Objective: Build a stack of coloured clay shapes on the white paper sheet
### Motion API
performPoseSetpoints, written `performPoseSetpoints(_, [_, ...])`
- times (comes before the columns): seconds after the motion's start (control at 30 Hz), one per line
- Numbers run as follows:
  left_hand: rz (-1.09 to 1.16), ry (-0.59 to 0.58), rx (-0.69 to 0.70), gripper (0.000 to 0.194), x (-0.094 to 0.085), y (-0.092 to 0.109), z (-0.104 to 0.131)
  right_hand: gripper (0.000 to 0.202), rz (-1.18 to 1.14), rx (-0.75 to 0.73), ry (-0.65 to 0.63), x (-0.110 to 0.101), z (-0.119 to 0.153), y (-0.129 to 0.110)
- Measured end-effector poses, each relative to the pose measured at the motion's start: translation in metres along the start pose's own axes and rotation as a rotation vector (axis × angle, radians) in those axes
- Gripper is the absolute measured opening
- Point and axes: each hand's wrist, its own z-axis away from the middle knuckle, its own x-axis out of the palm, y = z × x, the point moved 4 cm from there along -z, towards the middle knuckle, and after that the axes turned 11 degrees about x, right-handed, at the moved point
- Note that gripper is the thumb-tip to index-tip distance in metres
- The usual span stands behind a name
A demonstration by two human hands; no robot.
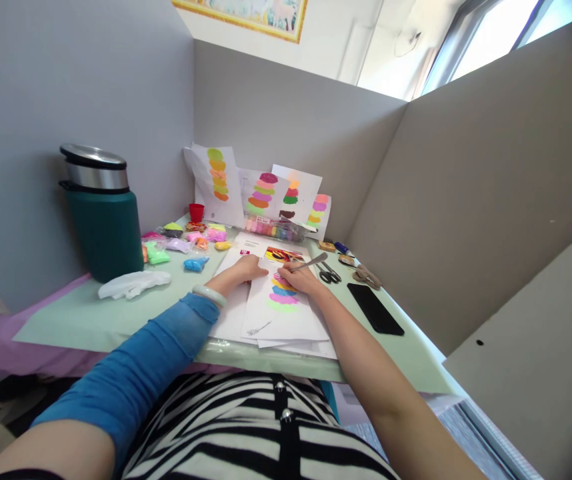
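A white sheet [266, 317] with stacked bands of pink, orange, blue, magenta and pale green lies before me on other papers. My left hand [250, 267] rests at the sheet's upper left edge, its fingers close together; whether they pinch the paper is too small to tell. My right hand [300, 276] is closed around a slim grey tool [312, 263], its lower end hidden by the fingers near the top of the coloured bands. A printed picture [284, 254] shows just above the hands.
At the left stand a green bottle [106, 233], white crumpled tissue [135, 285], clay packets [179, 245] and a red cup [197, 213]. Painted sheets [216, 187] lean behind. Scissors [329, 274], a black phone [375, 309] and small items lie right.
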Motion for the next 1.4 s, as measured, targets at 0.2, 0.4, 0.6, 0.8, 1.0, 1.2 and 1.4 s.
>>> performPoseSetpoints(0.2, [-0.032,-0.014,0.042,0.055,0.001,0.000,-0.001,0.028,0.024,0.011,0.006,0.000,0.000,0.000])
performPoseSetpoints(0.4, [-0.044,-0.012,0.044,0.055,0.001,0.000,-0.002,0.028,0.003,0.020,-0.004,0.000,0.000,0.001])
performPoseSetpoints(0.6, [-0.040,-0.018,0.044,0.056,0.001,0.000,-0.002,0.030,-0.005,0.033,0.005,-0.001,-0.001,0.003])
performPoseSetpoints(0.8, [-0.041,-0.013,0.053,0.053,-0.003,0.004,0.004,0.026,0.022,0.117,0.044,-0.003,-0.003,0.007])
performPoseSetpoints(1.0, [-0.030,-0.011,0.037,0.052,-0.003,0.005,0.005,0.026,0.028,0.159,0.063,-0.004,-0.002,0.010])
performPoseSetpoints(1.2, [-0.029,-0.013,0.045,0.051,-0.003,0.005,0.006,0.026,0.038,0.160,0.059,-0.004,-0.003,0.010])
performPoseSetpoints(1.4, [-0.021,-0.014,0.040,0.054,-0.003,0.004,0.004,0.028,0.025,0.148,0.079,-0.002,-0.006,0.014])
